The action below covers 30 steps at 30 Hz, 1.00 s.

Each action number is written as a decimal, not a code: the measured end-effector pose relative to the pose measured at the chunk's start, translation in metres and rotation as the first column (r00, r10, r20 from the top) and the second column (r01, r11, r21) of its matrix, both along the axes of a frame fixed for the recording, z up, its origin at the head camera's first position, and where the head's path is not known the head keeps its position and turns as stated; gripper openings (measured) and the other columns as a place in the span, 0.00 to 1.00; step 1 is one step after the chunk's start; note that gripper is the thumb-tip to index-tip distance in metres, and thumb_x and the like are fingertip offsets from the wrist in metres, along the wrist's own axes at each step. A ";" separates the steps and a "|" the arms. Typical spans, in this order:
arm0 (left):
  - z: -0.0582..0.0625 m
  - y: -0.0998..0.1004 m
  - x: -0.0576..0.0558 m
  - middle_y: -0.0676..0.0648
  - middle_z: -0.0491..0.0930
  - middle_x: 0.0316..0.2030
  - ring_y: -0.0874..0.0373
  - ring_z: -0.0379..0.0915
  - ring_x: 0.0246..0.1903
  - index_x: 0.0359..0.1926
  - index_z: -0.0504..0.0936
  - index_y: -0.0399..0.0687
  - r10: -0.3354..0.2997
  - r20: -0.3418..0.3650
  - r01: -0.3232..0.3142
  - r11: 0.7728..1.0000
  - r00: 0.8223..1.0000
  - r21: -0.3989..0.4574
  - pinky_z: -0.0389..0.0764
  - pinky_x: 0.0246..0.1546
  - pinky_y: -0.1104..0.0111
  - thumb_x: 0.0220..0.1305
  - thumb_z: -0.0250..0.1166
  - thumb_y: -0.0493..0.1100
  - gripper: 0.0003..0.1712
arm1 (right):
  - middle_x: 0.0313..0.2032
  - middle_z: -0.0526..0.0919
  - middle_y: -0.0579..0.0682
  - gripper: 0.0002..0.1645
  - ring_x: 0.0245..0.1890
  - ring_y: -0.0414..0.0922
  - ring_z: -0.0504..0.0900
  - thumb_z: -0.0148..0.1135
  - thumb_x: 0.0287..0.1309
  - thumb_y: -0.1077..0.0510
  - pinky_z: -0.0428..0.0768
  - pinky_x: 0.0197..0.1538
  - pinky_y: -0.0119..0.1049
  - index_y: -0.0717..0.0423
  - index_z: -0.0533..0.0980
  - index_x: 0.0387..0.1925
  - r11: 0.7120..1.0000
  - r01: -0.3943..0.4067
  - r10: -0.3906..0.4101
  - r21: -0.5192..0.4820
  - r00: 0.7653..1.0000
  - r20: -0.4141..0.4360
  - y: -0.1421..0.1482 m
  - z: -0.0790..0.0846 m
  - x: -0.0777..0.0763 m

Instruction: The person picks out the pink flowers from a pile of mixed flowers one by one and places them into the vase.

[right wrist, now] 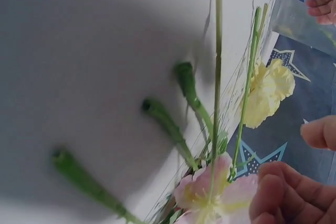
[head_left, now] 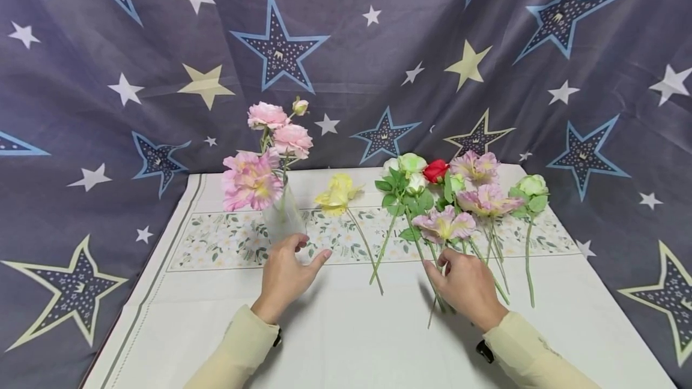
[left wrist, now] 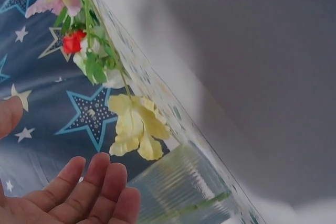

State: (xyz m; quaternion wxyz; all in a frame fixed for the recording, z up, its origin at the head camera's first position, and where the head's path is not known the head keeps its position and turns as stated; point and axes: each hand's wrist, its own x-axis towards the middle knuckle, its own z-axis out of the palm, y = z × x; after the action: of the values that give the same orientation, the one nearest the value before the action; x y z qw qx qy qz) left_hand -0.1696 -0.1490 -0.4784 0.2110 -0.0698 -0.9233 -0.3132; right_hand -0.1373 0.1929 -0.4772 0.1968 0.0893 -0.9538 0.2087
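White table [head_left: 367, 347]; clear vase [head_left: 285, 218] at left, holding pink blooms [head_left: 292, 140]. Left hand [head_left: 286, 272] beside it, fingers loose, contact uncertain. Right hand [head_left: 467, 284] empty, thumb parted, by loose stems [right wrist: 89, 184]. Top-heavy vase could tip if nudged; crossed stems could snag.

Clear vase [head_left: 285, 216]: upright | pink flowers [head_left: 292, 140]: standing inside | lilac flowers [head_left: 444, 224]: lying rightward

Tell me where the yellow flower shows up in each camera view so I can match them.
Head: the yellow flower lies near the middle, right of the vase.
Left wrist: slightly left of centre, below mid-height, just above the vase.
Right wrist: right of centre, around mid-height, below and left of the vase.
Shared landmark: the vase, near the flower in all three.
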 end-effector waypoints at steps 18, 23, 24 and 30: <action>-0.011 0.014 0.006 0.48 0.80 0.39 0.52 0.74 0.40 0.46 0.80 0.47 -0.052 0.093 0.057 0.997 0.994 -0.052 0.75 0.41 0.56 0.49 0.69 0.67 0.34 | 0.08 0.66 0.39 0.25 0.09 0.40 0.63 0.65 0.52 0.43 0.61 0.14 0.36 0.43 0.66 0.08 0.995 0.012 -0.043 0.103 0.950 0.309 0.009 -0.008 0.004; -0.012 0.016 0.007 0.48 0.81 0.40 0.51 0.75 0.41 0.46 0.80 0.46 -0.065 0.098 0.071 0.996 0.993 -0.061 0.75 0.41 0.56 0.50 0.68 0.67 0.33 | 0.06 0.60 0.39 0.28 0.09 0.40 0.58 0.65 0.52 0.44 0.57 0.15 0.34 0.44 0.62 0.06 0.995 0.016 -0.048 0.102 0.945 0.325 0.009 -0.011 0.003; -0.012 0.017 0.007 0.48 0.81 0.40 0.51 0.74 0.41 0.46 0.80 0.46 -0.067 0.103 0.073 0.995 0.992 -0.062 0.75 0.42 0.56 0.50 0.68 0.67 0.33 | 0.06 0.59 0.39 0.29 0.09 0.40 0.57 0.65 0.52 0.44 0.56 0.15 0.34 0.44 0.62 0.06 0.995 0.016 -0.048 0.101 0.943 0.328 0.008 -0.011 0.003; -0.013 0.018 0.008 0.48 0.81 0.40 0.51 0.74 0.42 0.47 0.80 0.45 -0.073 0.110 0.080 0.995 0.991 -0.065 0.75 0.42 0.56 0.50 0.68 0.67 0.34 | 0.06 0.58 0.40 0.28 0.10 0.40 0.57 0.65 0.52 0.47 0.55 0.15 0.34 0.46 0.62 0.06 0.995 0.020 -0.053 0.096 0.933 0.356 0.007 -0.011 0.001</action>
State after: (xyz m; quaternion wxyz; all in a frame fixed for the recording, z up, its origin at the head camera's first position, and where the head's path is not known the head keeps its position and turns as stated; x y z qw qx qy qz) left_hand -0.1616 -0.1312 -0.4911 0.1463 -0.0954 -0.9402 -0.2924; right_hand -0.1360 0.2002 -0.4886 0.0192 0.0406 -0.9836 0.1745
